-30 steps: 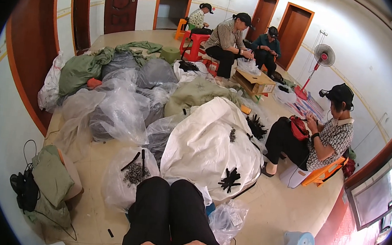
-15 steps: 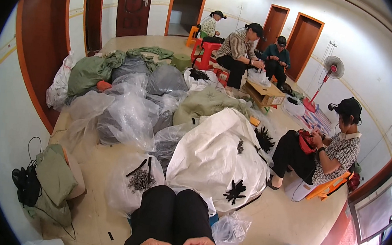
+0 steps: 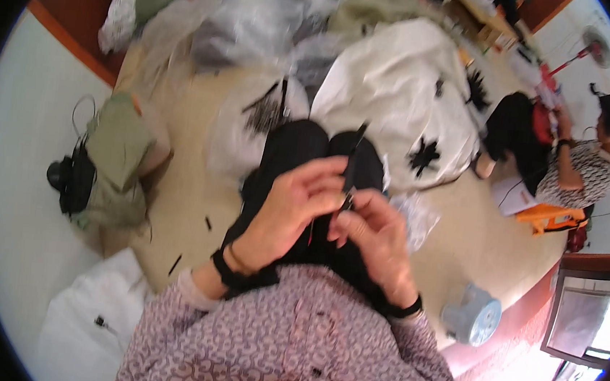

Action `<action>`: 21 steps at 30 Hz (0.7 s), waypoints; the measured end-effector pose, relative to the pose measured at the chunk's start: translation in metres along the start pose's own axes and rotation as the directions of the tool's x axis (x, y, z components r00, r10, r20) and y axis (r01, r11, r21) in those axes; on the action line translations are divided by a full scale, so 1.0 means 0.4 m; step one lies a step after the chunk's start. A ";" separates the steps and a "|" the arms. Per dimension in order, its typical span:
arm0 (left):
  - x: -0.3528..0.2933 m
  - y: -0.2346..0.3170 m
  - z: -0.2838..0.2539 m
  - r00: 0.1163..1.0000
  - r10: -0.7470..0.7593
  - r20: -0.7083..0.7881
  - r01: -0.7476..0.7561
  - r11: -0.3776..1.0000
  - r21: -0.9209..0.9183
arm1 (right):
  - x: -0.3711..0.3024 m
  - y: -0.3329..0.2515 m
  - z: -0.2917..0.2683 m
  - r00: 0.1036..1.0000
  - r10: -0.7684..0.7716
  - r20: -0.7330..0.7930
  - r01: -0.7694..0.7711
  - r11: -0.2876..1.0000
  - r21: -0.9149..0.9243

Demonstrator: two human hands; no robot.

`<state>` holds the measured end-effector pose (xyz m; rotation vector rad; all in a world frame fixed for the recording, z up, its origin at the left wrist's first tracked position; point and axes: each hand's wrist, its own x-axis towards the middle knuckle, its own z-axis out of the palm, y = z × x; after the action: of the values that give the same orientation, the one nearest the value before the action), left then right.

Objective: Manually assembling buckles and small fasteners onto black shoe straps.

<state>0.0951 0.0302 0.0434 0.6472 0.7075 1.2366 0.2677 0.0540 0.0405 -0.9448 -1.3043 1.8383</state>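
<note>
Above my lap, a narrow black strip [image 3: 355, 159] stands up between my hands, with a small shiny piece near its lower end. The fingers of my left hand [image 3: 290, 207] are closed on the strip from the left. My right hand [image 3: 379, 239] pinches around the lower end, where the small piece [image 3: 348, 200] shows between the fingertips; its exact kind is too blurred to make out. Just beyond my knees, a clear plastic bag [image 3: 227, 129] carries a heap of small dark metal pieces [image 3: 262, 116] and black strips. A bunch of black strips [image 3: 424, 156] lies on the white sack [image 3: 373, 73].
Green bags [image 3: 121, 138] with a black item sit at the left. A white sack [image 3: 94, 317] lies near left. At the right are a light blue stool [image 3: 474, 315] and a seated co-worker [image 3: 583, 157]. Plastic bags [image 3: 242, 33] pile up ahead; loose black strips [image 3: 175, 264] dot the floor.
The view has tilted down toward my lap. My hands, earlier at the lower edge, are now in the middle, and the black strip shows between them.
</note>
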 end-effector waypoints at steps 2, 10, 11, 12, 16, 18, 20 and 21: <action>0.005 -0.024 -0.004 0.999 0.037 -0.023 -0.037 0.999 -0.016 | -0.007 0.010 -0.009 1.000 0.001 -0.020 0.001 0.995 0.096; -0.012 0.018 -0.047 0.954 0.185 -0.238 -0.122 0.959 0.254 | -0.029 0.009 -0.053 0.998 0.034 -0.055 -0.035 0.999 -0.006; -0.014 0.031 -0.043 0.936 0.249 -0.248 -0.159 0.929 0.336 | -0.033 0.007 -0.062 0.997 0.044 -0.057 -0.044 0.999 0.005; -0.017 0.044 -0.048 0.933 0.286 -0.218 -0.169 0.884 0.436 | -0.032 0.003 -0.071 0.997 0.070 -0.023 -0.071 0.996 -0.062; -0.012 0.090 -0.046 0.943 0.308 0.128 -0.250 0.397 0.883 | -0.022 -0.026 -0.076 0.990 0.137 0.014 -0.132 0.975 -0.176; -0.011 0.101 -0.022 0.956 0.191 0.224 -0.273 0.291 0.917 | -0.013 -0.034 -0.088 0.986 0.158 0.044 -0.144 0.963 -0.228; -0.008 0.086 -0.005 0.939 0.050 0.340 -0.343 0.172 0.923 | -0.004 -0.039 -0.094 0.985 0.165 0.042 -0.147 0.950 -0.277; -0.003 0.076 -0.007 0.940 0.045 0.339 -0.342 0.172 0.924 | 0.000 -0.040 -0.096 0.985 0.165 0.044 -0.142 0.933 -0.330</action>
<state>0.0745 0.0357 0.0653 2.0353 1.2404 0.7283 0.3025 0.0760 0.0468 -1.1928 -1.6559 1.8178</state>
